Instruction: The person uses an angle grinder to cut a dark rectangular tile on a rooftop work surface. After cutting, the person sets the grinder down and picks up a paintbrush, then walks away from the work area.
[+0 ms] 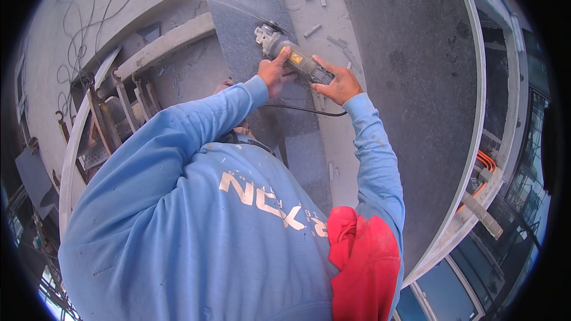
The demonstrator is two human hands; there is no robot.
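Note:
Both my hands hold a grey angle grinder (304,63) with a yellow label, lying slantwise ahead of me. My left hand (274,75) grips the middle of its body, near the head. At the rear end, my right hand (341,82) closes around the casing, thumb and fingers on opposite sides. The disc (273,26) is at the far edge of the tool's head, over a dark grey speckled slab (245,9). A pale streak of dust runs from the disc toward the upper left. From the rear of the grinder a black cord (315,111) curves back leftward.
Small cut offcuts (312,30) are scattered on the pale floor right of the slab. A large dark panel (410,83) spans the right side. Several clamps or bars (125,101) stand at left, below a loose coiled cable (77,41). Orange tubing (486,160) lies far right.

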